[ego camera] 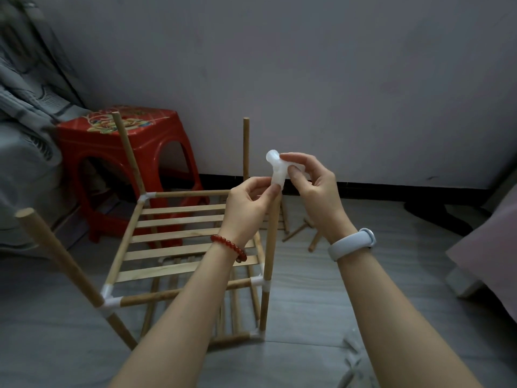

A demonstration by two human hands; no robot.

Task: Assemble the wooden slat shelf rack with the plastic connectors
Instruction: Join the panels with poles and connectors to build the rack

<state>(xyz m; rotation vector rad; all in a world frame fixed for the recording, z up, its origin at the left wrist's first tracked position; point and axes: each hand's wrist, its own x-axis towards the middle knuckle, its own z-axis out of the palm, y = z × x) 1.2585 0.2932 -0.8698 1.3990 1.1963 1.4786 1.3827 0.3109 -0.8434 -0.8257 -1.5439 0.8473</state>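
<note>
No readable text, label, brand, number or sign is found; only a floral pattern is seen on the red plastic stool (120, 141).

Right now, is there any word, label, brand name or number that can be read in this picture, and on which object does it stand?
None can be read.
Red stool: its top shows only a gold flower pattern, no legible letters.
Wristband on the right arm: plain, with no visible text.
Plastic connector held in both hands: no marking visible.
</note>
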